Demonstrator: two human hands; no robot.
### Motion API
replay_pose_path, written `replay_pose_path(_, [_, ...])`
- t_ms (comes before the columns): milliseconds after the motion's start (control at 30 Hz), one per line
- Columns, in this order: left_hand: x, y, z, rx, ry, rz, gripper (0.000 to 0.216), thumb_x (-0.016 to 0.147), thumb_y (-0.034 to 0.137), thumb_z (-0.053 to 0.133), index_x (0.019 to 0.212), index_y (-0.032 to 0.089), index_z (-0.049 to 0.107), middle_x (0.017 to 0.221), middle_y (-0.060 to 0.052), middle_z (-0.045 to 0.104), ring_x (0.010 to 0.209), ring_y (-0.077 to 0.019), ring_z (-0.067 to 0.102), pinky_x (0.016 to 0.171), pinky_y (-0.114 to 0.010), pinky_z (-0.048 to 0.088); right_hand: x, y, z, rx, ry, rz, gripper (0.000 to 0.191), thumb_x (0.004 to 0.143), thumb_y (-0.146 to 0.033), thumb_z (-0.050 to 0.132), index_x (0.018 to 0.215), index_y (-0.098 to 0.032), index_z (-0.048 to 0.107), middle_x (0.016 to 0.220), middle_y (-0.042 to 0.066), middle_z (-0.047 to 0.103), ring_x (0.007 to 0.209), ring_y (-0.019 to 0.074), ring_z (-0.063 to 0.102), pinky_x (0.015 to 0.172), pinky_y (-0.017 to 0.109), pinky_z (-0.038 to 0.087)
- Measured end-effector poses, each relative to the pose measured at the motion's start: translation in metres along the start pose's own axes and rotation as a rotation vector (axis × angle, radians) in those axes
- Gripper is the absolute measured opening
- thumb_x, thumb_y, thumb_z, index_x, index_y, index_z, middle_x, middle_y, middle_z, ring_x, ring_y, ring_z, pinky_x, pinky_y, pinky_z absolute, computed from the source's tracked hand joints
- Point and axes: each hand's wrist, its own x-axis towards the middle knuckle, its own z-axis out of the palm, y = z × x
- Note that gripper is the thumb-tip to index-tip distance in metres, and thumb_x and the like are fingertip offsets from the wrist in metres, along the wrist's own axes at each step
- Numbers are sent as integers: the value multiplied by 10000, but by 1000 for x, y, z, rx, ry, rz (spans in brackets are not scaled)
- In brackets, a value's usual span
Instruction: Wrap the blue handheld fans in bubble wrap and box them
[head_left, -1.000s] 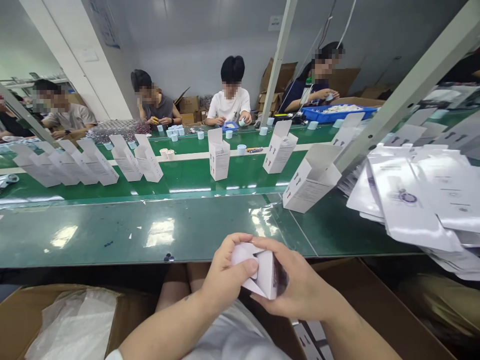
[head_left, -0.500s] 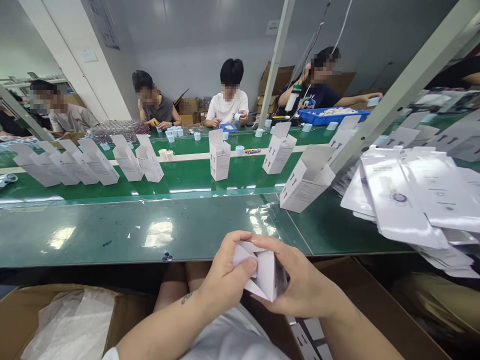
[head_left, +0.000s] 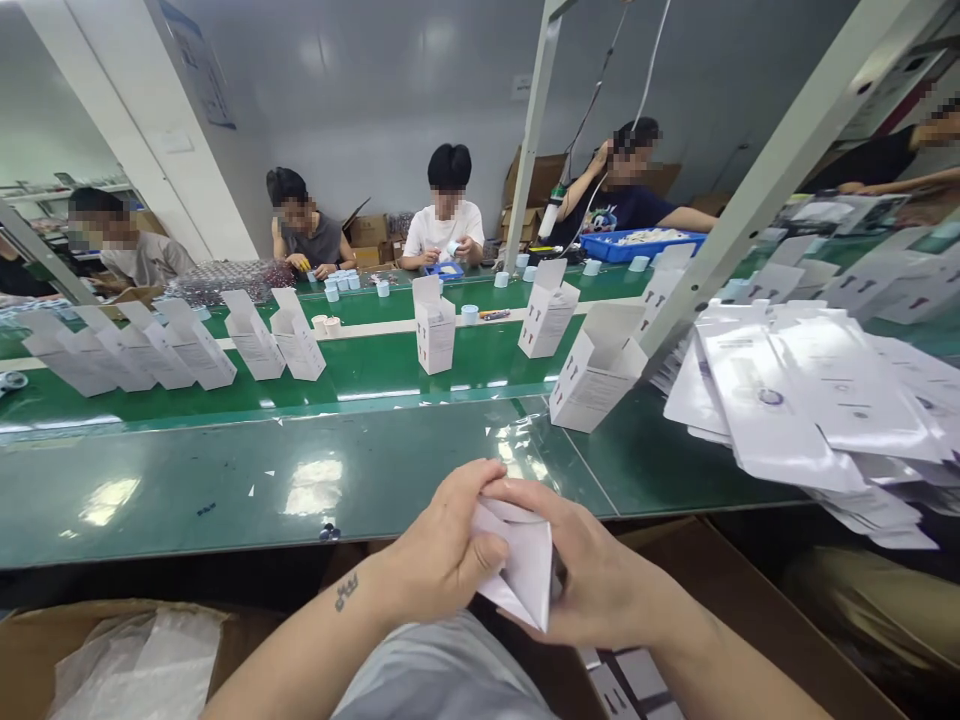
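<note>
Between my hands, over my lap in front of the bench edge, I hold a white cardboard box (head_left: 529, 570) with its end flaps facing me. My left hand (head_left: 454, 545) grips its left side, the thumb pressing on a flap. Around the right side and top wraps my right hand (head_left: 592, 560), its fingers partly hidden behind the box. Beyond them on the bench stands an upright white box (head_left: 598, 380) with its top flap raised. To the right lies a heap of flat, unfolded white cartons (head_left: 795, 390).
A green conveyor (head_left: 360, 365) carries several open white boxes and small light blue cups. Several people sit along its far side, near a blue tray (head_left: 637, 245). A slanted metal post (head_left: 780, 170) rises at right. A carton with plastic bags (head_left: 142, 660) is at lower left.
The flaps of the box in my hands have been pushed further in, and the box has turned slightly. The view has shifted a little to the right.
</note>
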Motion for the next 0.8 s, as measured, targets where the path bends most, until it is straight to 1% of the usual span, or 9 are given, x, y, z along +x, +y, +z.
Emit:
replay_pose_path(133, [8, 9, -9, 31, -24, 106, 639, 930, 514, 445, 1502, 288, 269, 1528, -102, 329, 1402, -305, 287, 1163, -470, 195, 6, 6, 1, 3, 106, -116, 905, 731, -205, 734, 1460, -243, 201, 1311, 146, 541, 1240, 296, 539, 1042, 476, 461])
replay_pose_path(233, [16, 4, -10, -192, 11, -53, 666, 920, 581, 403, 1510, 335, 212, 1567, -69, 273, 1437, -281, 239, 1164, -450, 203, 11, 11, -1, -14, 138, -194, 853, 743, -209, 728, 1444, -228, 240, 1333, 161, 540, 1283, 299, 503, 1080, 527, 403])
replay_pose_path(333, [25, -1, -9, -476, 111, -244, 807, 812, 772, 342, 1470, 306, 323, 1583, -67, 240, 1441, -291, 234, 1140, -424, 268, 15, 15, -6, -80, 89, -331, 723, 808, -276, 689, 1407, -198, 291, 1289, 156, 596, 1324, 269, 469, 1090, 499, 392])
replay_pose_path(433, [34, -2, -10, -730, 191, -509, 921, 736, 864, 307, 1398, 236, 429, 1466, -143, 431, 1314, -330, 441, 1011, -441, 415, 17, 16, -9, -221, 46, -454, 426, 881, -299, 619, 1256, -239, 424, 1210, 76, 668, 1353, 222, 435, 1140, 485, 323])
replay_pose_path(500, [41, -3, -12, -814, 89, -666, 836, 749, 770, 505, 1350, 189, 478, 1266, -166, 601, 1138, -323, 588, 904, -416, 475, 16, 18, -8, -301, 28, -490, 249, 894, -247, 599, 1115, -284, 490, 1209, -9, 673, 1370, 194, 403, 1179, 476, 258])
replay_pose_path(567, [50, -6, -16, -844, -28, -725, 737, 713, 569, 707, 1291, 150, 527, 1098, -152, 676, 992, -298, 650, 841, -387, 494, 11, 25, -7, -355, 19, -486, 250, 874, -225, 623, 1075, -324, 512, 1249, -68, 639, 1397, 184, 345, 1200, 474, 206])
replay_pose_path(667, [69, -17, -22, -769, 116, -643, 673, 681, 349, 777, 1275, 172, 515, 1075, -122, 682, 922, -265, 662, 812, -384, 503, -8, 51, -14, -339, 133, -231, 661, 754, -437, 751, 1304, -328, 400, 1439, 36, 449, 1429, 271, 259, 1177, 539, 213])
replay_pose_path(733, [89, -30, -23, -681, 320, -557, 700, 702, 309, 775, 1312, 233, 440, 1176, -108, 645, 980, -258, 648, 827, -398, 504, -23, 84, -23, -265, 373, 159, 1011, 681, -548, 770, 1448, -241, 188, 1514, 170, 256, 1418, 341, 252, 1126, 583, 282])
replay_pose_path(800, [112, -48, -19, -628, 460, -490, 740, 703, 298, 787, 1313, 281, 368, 1286, -100, 582, 1079, -262, 613, 853, -422, 507, -32, 126, -30, -217, 694, 559, 1101, 699, -536, 749, 1470, -164, 57, 1499, 254, 170, 1403, 382, 248, 1075, 619, 324])
